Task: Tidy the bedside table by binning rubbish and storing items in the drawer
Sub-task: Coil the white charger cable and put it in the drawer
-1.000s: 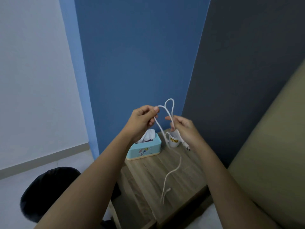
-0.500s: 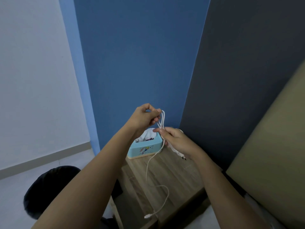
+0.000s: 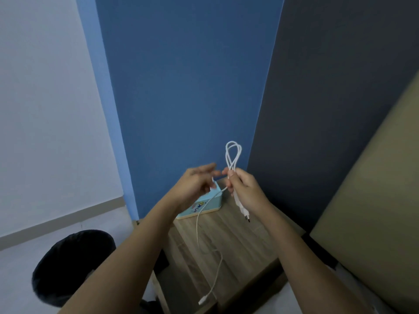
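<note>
My right hand (image 3: 243,188) grips a white charger cable (image 3: 233,154) above the wooden bedside table (image 3: 240,243). Loops of the cable stand up above the fist, and the plug end hangs below it. My left hand (image 3: 196,184), blurred, is just left of the right hand with the cable's loose strand running through its fingers. The strand drops onto the table, and its connector lies at the front edge. A light-blue tissue box (image 3: 205,205) sits at the back of the table, partly hidden by my left hand.
A black bin (image 3: 72,266) stands on the floor left of the table. A blue wall rises behind the table, and a dark wall panel to its right. A tan bed surface (image 3: 374,200) fills the right side.
The loops have passed from my left hand to my right, which now holds them higher. My left hand has slid down the loose strand. The white mug behind is now hidden.
</note>
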